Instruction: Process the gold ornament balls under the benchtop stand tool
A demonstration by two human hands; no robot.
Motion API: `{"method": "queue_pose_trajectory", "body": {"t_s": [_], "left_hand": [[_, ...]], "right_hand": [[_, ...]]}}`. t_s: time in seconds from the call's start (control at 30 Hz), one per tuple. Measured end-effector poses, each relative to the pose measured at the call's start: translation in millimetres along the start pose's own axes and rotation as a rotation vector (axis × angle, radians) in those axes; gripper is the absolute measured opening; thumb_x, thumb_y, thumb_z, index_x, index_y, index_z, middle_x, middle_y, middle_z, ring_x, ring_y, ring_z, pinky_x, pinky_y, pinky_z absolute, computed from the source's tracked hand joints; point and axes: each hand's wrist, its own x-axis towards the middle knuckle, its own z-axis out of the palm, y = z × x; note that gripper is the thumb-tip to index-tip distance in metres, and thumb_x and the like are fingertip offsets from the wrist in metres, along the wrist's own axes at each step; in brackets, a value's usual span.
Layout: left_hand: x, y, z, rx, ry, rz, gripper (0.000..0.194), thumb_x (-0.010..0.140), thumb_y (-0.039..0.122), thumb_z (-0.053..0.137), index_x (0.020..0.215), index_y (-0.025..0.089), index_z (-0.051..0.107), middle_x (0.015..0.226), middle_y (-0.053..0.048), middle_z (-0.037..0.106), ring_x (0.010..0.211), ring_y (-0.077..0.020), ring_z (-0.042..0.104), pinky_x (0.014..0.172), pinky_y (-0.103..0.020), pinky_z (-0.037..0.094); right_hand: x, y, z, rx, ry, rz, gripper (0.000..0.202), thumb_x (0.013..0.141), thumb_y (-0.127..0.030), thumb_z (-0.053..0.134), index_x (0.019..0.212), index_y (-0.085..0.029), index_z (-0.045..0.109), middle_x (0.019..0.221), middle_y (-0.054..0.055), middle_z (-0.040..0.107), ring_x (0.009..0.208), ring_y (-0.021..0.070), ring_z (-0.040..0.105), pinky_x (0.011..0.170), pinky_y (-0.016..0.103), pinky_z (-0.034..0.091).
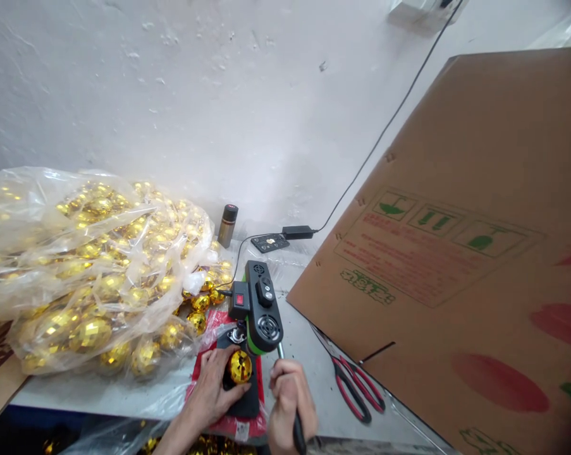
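Note:
A gold mirrored ball [240, 366] rests on the dark base of a small black and green drill press [265, 306], under its head. My left hand [217, 384] holds the ball from the left, thumb in front and fingers behind. To the right of the press, my right hand [289, 395] is wrapped round a metal lever with a black grip [298, 435]. Beneath the press lies a red plastic sheet [261, 424]. The underside of the press head is hidden, so contact between its tool and the ball cannot be made out.
A clear bag of gold balls [109, 278] fills the left, with loose balls [200, 303] beside it. Red-handled scissors [356, 385] lie at right before a large cardboard box [456, 253]. A spray can [227, 225] and power adapter [297, 232] stand near the wall.

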Motion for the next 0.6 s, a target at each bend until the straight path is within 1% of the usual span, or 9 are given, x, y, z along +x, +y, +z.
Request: {"method": "queue_pose_trajectory", "body": {"t_s": [0.1, 0.17, 0.27, 0.33, 0.4, 0.47, 0.5, 0.57, 0.6], "left_hand": [[-13.0, -10.6, 3.1, 0.018, 0.027, 0.022, 0.061, 0.083, 0.029, 0.079, 0.142, 0.021, 0.066, 0.138, -0.016, 0.076, 0.127, -0.0398, 0.068, 0.110, -0.060, 0.056], [-29.7, -23.8, 4.9, 0.061, 0.046, 0.084, 0.062, 0.085, 0.029, 0.079, 0.145, 0.022, 0.065, 0.139, -0.016, 0.075, 0.130, -0.0394, 0.068, 0.110, -0.058, 0.057], [-53.0, -40.7, 0.1, 0.158, 0.117, 0.219, 0.075, 0.079, 0.049, 0.089, 0.146, 0.023, 0.063, 0.141, -0.019, 0.075, 0.126, -0.0417, 0.072, 0.104, -0.056, 0.062], [-54.8, -39.8, -12.4, 0.224, 0.228, 0.285, 0.085, 0.079, 0.064, 0.086, 0.148, 0.023, 0.061, 0.142, -0.021, 0.074, 0.124, -0.0421, 0.074, 0.099, -0.054, 0.065], [-38.7, -26.1, -32.9, 0.298, 0.327, 0.305, 0.068, 0.097, 0.062, 0.067, 0.151, 0.022, 0.057, 0.144, -0.020, 0.073, 0.127, -0.0383, 0.073, 0.102, -0.052, 0.064], [-7.2, -4.3, -57.3, 0.416, 0.349, 0.216, 0.046, 0.109, 0.041, 0.046, 0.147, 0.018, 0.060, 0.142, -0.019, 0.074, 0.131, -0.0340, 0.071, 0.111, -0.052, 0.059], [11.5, 7.0, -68.8, 0.513, 0.314, 0.115, 0.043, 0.110, 0.033, 0.041, 0.142, 0.015, 0.065, 0.137, -0.021, 0.076, 0.130, -0.0344, 0.072, 0.112, -0.052, 0.057], [47.3, 24.8, -86.9, 0.715, 0.118, -0.188, 0.043, 0.109, 0.026, 0.041, 0.137, 0.010, 0.068, 0.133, -0.025, 0.076, 0.127, -0.0374, 0.073, 0.110, -0.052, 0.057], [62.0, 30.1, -92.8, 0.739, 0.083, -0.248, 0.042, 0.107, 0.026, 0.043, 0.128, 0.004, 0.072, 0.122, -0.030, 0.079, 0.118, -0.0420, 0.077, 0.102, -0.054, 0.059]], "right_hand": [[25.7, -18.6, -4.3, 0.031, -0.046, 0.150, 0.040, 0.113, -0.019, 0.043, 0.075, -0.022, 0.056, 0.068, -0.004, 0.055, 0.056, 0.0095, 0.052, 0.053, 0.022, 0.040], [34.9, -25.1, -5.6, 0.058, -0.050, 0.169, 0.041, 0.113, -0.021, 0.044, 0.073, -0.022, 0.056, 0.067, -0.004, 0.053, 0.056, 0.0093, 0.052, 0.053, 0.022, 0.040], [29.9, -23.6, -4.8, 0.077, -0.048, 0.122, 0.040, 0.112, -0.020, 0.044, 0.074, -0.022, 0.056, 0.069, -0.004, 0.054, 0.056, 0.0091, 0.052, 0.054, 0.022, 0.040], [19.4, -18.9, -3.5, 0.084, -0.033, 0.098, 0.040, 0.112, -0.018, 0.044, 0.073, -0.022, 0.053, 0.068, -0.004, 0.053, 0.058, 0.0097, 0.052, 0.054, 0.022, 0.040], [9.7, -14.9, -2.6, 0.081, -0.023, 0.106, 0.040, 0.111, -0.017, 0.044, 0.072, -0.023, 0.051, 0.069, -0.004, 0.053, 0.059, 0.0098, 0.052, 0.054, 0.022, 0.040], [4.1, -12.3, -2.7, 0.084, -0.027, 0.113, 0.039, 0.110, -0.015, 0.044, 0.072, -0.023, 0.050, 0.070, -0.003, 0.053, 0.061, 0.0105, 0.053, 0.055, 0.022, 0.040], [2.9, -11.3, -3.1, 0.087, -0.034, 0.104, 0.039, 0.110, -0.014, 0.044, 0.073, -0.023, 0.050, 0.070, -0.003, 0.053, 0.063, 0.0108, 0.054, 0.056, 0.022, 0.041], [2.4, -9.7, -4.5, 0.092, -0.052, 0.075, 0.039, 0.109, -0.013, 0.043, 0.073, -0.023, 0.050, 0.069, -0.003, 0.052, 0.066, 0.0120, 0.057, 0.058, 0.022, 0.042], [2.5, -9.0, -5.3, 0.090, -0.060, 0.064, 0.039, 0.109, -0.012, 0.043, 0.073, -0.023, 0.050, 0.069, -0.003, 0.052, 0.068, 0.0124, 0.058, 0.059, 0.022, 0.043]]}}
